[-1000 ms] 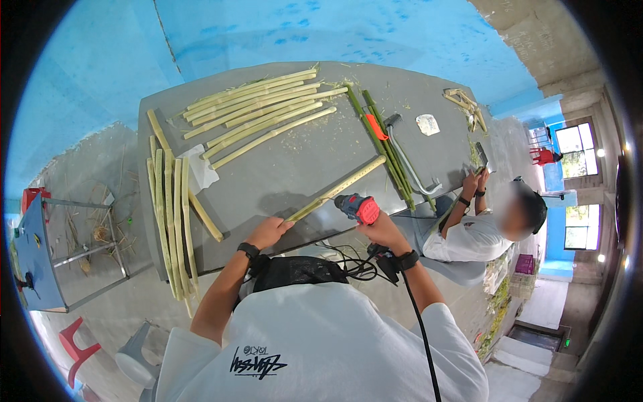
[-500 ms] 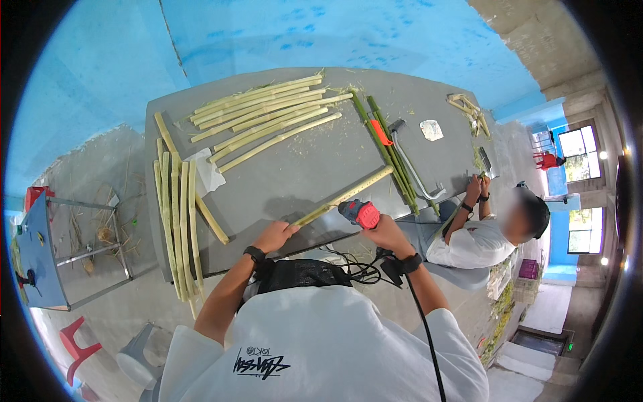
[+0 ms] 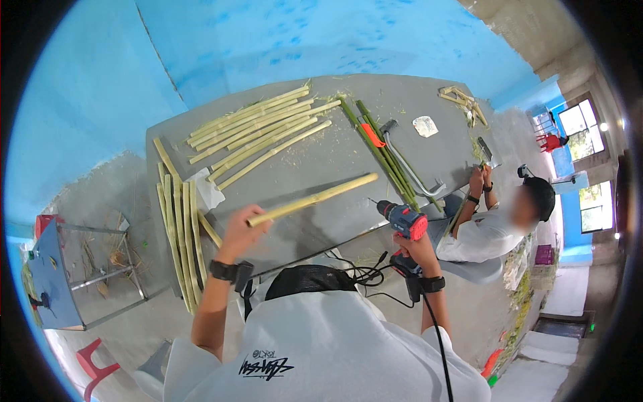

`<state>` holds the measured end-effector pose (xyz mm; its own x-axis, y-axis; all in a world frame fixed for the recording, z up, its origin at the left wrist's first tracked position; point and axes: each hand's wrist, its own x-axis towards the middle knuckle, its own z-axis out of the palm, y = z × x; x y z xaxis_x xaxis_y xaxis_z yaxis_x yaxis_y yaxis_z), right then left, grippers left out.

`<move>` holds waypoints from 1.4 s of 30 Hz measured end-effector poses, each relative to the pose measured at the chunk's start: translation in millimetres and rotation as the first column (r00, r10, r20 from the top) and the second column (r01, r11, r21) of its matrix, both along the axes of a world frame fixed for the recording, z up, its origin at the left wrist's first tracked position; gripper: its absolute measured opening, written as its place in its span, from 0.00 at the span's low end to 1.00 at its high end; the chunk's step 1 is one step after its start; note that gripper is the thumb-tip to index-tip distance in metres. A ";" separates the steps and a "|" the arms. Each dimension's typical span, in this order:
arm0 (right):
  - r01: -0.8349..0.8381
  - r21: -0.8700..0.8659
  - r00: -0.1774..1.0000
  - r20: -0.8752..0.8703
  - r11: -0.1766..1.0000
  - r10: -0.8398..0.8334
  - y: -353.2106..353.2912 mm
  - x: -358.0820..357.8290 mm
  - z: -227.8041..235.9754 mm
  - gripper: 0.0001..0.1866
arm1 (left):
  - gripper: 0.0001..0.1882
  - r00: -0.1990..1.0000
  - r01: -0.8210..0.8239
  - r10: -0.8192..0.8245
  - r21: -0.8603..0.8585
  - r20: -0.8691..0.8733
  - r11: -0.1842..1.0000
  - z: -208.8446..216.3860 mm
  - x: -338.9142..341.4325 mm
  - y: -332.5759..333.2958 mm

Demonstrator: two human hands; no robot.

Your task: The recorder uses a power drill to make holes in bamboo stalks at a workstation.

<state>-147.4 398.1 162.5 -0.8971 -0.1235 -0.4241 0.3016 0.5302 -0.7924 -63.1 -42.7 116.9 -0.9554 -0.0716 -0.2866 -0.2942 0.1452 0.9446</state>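
My left hand [image 3: 241,233] is closed on the left end of a pale, peeled bamboo pole [image 3: 318,196]. The pole slants up to the right above the grey table. In my right hand [image 3: 420,252] is a cordless drill [image 3: 405,220], dark blue-grey and red. Its thin bit points up and left, apart from the pole, and the drill sits near the table's front edge. My fingers wrap its handle; the trigger is hidden.
Peeled poles [image 3: 258,127] lie in a row at the back left, and more [image 3: 177,234] stick out over the left edge. Green bamboo stalks [image 3: 382,154] and a metal-framed hacksaw [image 3: 410,169] lie right of centre. A co-worker [image 3: 492,224] sits at the right, handling a stalk.
My left hand has moved left and up with the bamboo pole. The drill has swung right, away from the pole, and its bit now shows.
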 end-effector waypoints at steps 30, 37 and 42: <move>0.029 -0.087 0.996 0.083 0.996 -0.021 5.0 25.6 -32.4 0.08 | 0.23 0.971 0.154 -0.237 -0.686 -0.027 0.711 -23.2 -74.3 -20.6; 0.091 -0.098 0.996 0.023 0.991 -0.089 12.7 25.3 -44.7 0.07 | 0.20 0.952 0.143 -0.234 -0.393 -0.195 0.909 -17.1 -51.1 -7.1; 0.062 -0.136 0.996 0.072 0.989 -0.053 15.0 13.7 -49.4 0.07 | 0.21 0.946 0.310 -0.294 -0.636 0.135 0.707 -66.9 -0.2 -46.6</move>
